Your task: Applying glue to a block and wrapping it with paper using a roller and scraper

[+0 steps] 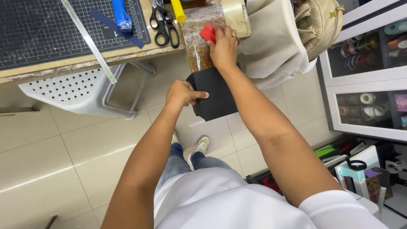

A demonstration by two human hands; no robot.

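My left hand point(183, 94) pinches the left edge of a black sheet point(214, 98) that hangs off the end of a worn wooden board point(200, 32). Farther up, my right hand point(223, 46) presses a small red scraper point(208, 32) onto that board, just above the black sheet. My right forearm crosses over the right side of the sheet and hides part of it.
On the workbench lie a dark cutting mat point(46, 27), a clear ruler point(91, 42), black scissors point(163, 23), a blue tool point(121, 16) and a yellow roll point(178, 10). A white perforated chair point(80, 91) stands below. A white cabinet point(364, 72) with tape rolls is at right.
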